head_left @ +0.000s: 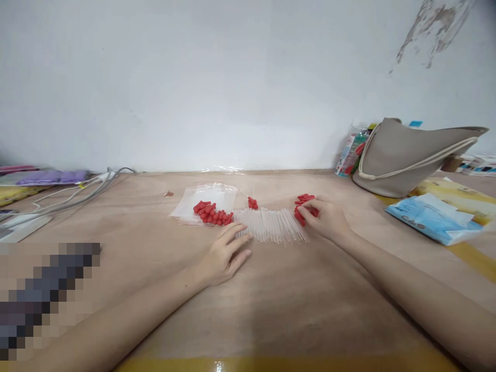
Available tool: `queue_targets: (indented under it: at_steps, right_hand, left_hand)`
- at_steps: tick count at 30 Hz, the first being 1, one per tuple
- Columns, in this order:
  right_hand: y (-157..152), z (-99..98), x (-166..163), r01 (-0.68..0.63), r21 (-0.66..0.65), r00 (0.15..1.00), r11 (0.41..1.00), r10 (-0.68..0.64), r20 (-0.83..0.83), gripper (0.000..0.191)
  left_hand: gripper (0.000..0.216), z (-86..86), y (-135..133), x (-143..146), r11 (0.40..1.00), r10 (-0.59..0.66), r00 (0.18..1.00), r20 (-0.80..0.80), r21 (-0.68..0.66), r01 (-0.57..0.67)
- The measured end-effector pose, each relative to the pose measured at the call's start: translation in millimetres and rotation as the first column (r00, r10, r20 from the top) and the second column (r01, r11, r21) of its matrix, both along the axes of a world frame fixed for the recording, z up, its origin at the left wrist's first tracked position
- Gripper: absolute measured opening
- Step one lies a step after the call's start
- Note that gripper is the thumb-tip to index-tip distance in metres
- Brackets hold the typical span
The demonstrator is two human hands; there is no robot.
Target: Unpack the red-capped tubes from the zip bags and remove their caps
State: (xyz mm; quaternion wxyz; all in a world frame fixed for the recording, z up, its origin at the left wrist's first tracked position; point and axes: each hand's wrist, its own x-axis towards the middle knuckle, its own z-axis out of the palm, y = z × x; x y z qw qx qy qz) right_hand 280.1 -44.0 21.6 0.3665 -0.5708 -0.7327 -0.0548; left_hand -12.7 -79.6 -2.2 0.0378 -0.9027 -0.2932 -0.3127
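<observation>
A row of thin clear plastic sticks [271,226] lies side by side on the brown tabletop. My left hand [228,253] rests at its left end, fingers apart, the fingertips over the nearest sticks. Small red rubbery pieces [211,213] lie in a curved line just beyond that hand, partly on white plastic bags [186,201]. Another little red cluster [252,203] sits behind the sticks. At the right end, my right hand [325,218] pinches with thumb and forefinger at a third red pile [305,199]; its fingers hide part of the pile.
A grey bag with a cord [411,155] stands at the back right, before it a blue tissue pack [434,217]. Grey and white cables [81,196] and purple packets [54,177] lie at the left. A white wall [232,88] bounds the back.
</observation>
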Motion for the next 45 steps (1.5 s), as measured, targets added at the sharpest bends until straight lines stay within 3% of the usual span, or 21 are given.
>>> queue_targets:
  at_steps: [3, 6, 13, 20, 25, 29, 34, 39, 42, 45]
  right_hand:
    - [24, 12.4, -29, 0.000, -0.128, 0.998, 0.992, 0.008, 0.059, 0.021]
    - [50, 19.3, -64, 0.047, -0.316, 0.998, 0.948, -0.034, 0.047, 0.023]
    - [82, 15.2, -121, 0.143, -0.417, 0.987, 0.898, -0.098, 0.126, 0.029]
    - [88, 16.0, -134, 0.239, -0.430, 0.968, 0.871, -0.179, 0.176, 0.022]
    - [87, 15.8, -136, 0.234, -0.455, 0.969, 0.859, -0.166, 0.185, 0.032]
    - [87, 12.4, -139, 0.233, -0.472, 0.970, 0.850, -0.172, 0.170, 0.024]
    - [82, 21.1, -133, 0.215, -0.436, 0.977, 0.874, -0.187, 0.106, 0.020]
    - [48, 28.7, -96, 0.092, -0.326, 0.996, 0.941, -0.094, 0.008, 0.024]
    - [11, 17.3, -67, -0.118, -0.067, 0.991, 0.991, 0.122, 0.054, 0.020]
    - [-26, -0.4, -47, -0.269, 0.092, 0.955, 0.959, 0.254, 0.153, 0.016]
  left_hand:
    - [0.027, -0.4, -4, -10, 1.000, 0.016, 0.998, 0.058, -0.015, -0.015]
    - [0.025, -0.2, -4, -9, 1.000, 0.013, 0.997, 0.076, -0.026, -0.011]
    - [0.022, 1.5, -2, -7, 0.999, -0.002, 0.999, 0.044, -0.041, 0.004]
    - [0.020, 0.6, -2, -7, 0.998, 0.012, 1.000, 0.025, -0.054, -0.011]
    - [0.020, -0.4, -1, -7, 0.998, 0.028, 1.000, 0.013, -0.057, -0.027]
    - [0.020, 0.1, -1, -6, 0.997, 0.032, 0.999, 0.007, -0.065, -0.032]
    - [0.021, -0.1, -1, -7, 0.998, 0.031, 0.999, 0.018, -0.056, -0.030]
    - [0.044, -0.7, -2, -8, 0.999, 0.024, 0.998, 0.053, -0.025, -0.023]
    - [0.053, 0.5, -1, -6, 0.999, 0.036, 0.999, 0.035, 0.024, -0.037]
    - [0.054, 3.0, 0, -1, 0.989, 0.056, 0.998, 0.024, 0.134, -0.059]
